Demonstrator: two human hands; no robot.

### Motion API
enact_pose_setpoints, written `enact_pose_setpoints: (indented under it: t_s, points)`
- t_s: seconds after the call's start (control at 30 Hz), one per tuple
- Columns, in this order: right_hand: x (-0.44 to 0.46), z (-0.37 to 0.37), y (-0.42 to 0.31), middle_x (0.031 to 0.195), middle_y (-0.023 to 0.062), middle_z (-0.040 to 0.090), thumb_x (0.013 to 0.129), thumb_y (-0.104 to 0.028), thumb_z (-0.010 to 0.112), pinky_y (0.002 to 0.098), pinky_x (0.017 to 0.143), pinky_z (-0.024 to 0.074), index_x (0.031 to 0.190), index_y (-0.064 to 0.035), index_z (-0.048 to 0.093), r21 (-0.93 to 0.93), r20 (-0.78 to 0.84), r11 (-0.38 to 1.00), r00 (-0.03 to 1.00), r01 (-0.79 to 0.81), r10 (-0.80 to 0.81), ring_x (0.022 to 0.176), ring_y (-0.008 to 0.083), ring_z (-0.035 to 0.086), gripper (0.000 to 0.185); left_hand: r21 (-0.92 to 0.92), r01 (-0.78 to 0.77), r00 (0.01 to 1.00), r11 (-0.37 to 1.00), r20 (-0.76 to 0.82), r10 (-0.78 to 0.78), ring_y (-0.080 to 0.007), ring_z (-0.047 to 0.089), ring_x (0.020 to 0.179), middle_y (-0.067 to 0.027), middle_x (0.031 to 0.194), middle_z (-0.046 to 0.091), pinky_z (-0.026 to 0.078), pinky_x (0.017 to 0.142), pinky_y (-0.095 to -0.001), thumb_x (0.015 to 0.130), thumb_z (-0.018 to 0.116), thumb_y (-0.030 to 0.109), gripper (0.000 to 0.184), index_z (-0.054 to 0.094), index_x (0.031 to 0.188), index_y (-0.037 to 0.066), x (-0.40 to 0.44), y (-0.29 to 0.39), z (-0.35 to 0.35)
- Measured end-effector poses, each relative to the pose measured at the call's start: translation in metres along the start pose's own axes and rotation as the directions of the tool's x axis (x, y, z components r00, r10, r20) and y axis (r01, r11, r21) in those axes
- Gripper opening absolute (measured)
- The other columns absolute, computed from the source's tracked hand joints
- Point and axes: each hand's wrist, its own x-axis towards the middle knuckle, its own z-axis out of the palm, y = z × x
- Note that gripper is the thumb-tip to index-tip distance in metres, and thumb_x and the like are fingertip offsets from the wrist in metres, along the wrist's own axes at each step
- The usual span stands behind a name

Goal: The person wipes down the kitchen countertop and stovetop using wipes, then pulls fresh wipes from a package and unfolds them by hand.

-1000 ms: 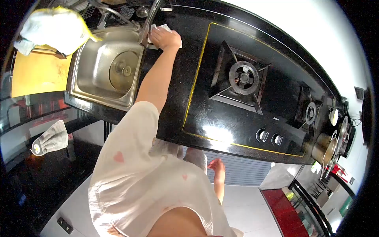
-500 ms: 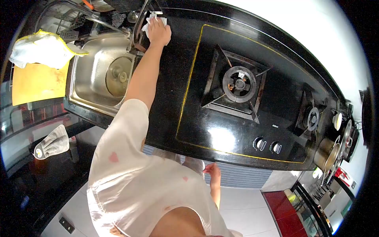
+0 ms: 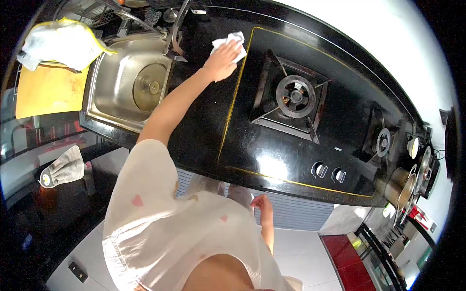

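Observation:
My left hand (image 3: pixel 222 65) presses a white cloth (image 3: pixel 235 40) onto the black countertop (image 3: pixel 196 111), just left of the yellow line around the gas stove (image 3: pixel 291 155). The cloth is bunched under my fingers and sticks out past them. Low beside my body, in front of the counter's edge, is my right hand (image 3: pixel 262 203), its fingers curled in near my trouser leg; what they hold, if anything, is too small to make out. To the left of my left arm lies the steel sink (image 3: pixel 114 77).
The large burner (image 3: pixel 296 96) and a smaller burner (image 3: pixel 382 141) are to the right, with pots (image 3: pixel 399 186) beyond. A yellow board (image 3: pixel 51 92) with a white and yellow cloth (image 3: pixel 63 46) is left of the sink. A grey towel (image 3: pixel 65 169) hangs lower left.
My left hand has moved the white cloth from beside the faucet rightward to the yellow line. My right hand stays low by my body, its fingers curled in.

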Motion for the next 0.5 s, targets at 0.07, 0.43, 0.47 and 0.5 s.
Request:
enact_pose_setpoints:
  t_s: [0.07,0.43,0.47,0.5]
  points:
    - [-0.005,-0.003,0.002,0.068,0.0067,0.054,0.089,-0.035,0.031,0.0301,0.064,0.0424,0.075,-0.0027,0.053,-0.035,-0.026,0.999,0.999,-0.033,0.032,0.064,0.0168,0.054,0.042,-0.090,-0.073,0.987,0.993,0.134,0.085,-0.0289,0.019,0.125,-0.0183,0.132,0.026,0.016,0.103,-0.0381,0.075,0.045,0.019,0.059,0.025,0.127,-0.001,-0.019,0.021,-0.030]
    - [-0.002,-0.011,0.015,0.067,0.0067,0.056,0.087,-0.038,0.035,0.0289,0.062,0.0424,0.073,-0.0018,0.055,-0.078,0.026,0.997,0.999,0.021,-0.019,0.062,0.0165,0.054,0.044,-0.182,0.133,0.991,0.974,0.034,-0.129,-0.0286,0.021,0.126,-0.0179,0.132,0.028,0.016,0.102,-0.0384,0.082,0.039,0.023,0.050,0.032,0.125,-0.002,-0.123,0.104,-0.038]
    - [0.000,-0.010,0.015,0.068,0.0066,0.056,0.087,-0.038,0.035,0.0288,0.062,0.0424,0.073,-0.0018,0.055,-0.078,0.021,0.997,1.000,0.012,-0.010,0.062,0.0164,0.054,0.044,-0.182,0.163,0.987,0.970,0.025,-0.161,-0.0286,0.021,0.125,-0.0178,0.131,0.028,0.016,0.102,-0.0383,0.082,0.039,0.023,0.050,0.032,0.125,-0.002,-0.120,0.104,-0.034]
    - [0.001,-0.007,0.012,0.068,0.0066,0.056,0.087,-0.038,0.035,0.0289,0.063,0.0424,0.073,-0.0019,0.055,-0.092,0.036,0.995,0.999,0.031,-0.027,0.062,0.0164,0.054,0.043,-0.200,0.206,0.978,0.958,0.007,-0.208,-0.0291,0.022,0.125,-0.0177,0.131,0.029,0.016,0.102,-0.0382,0.081,0.039,0.023,0.050,0.032,0.125,-0.001,-0.114,0.101,-0.028]
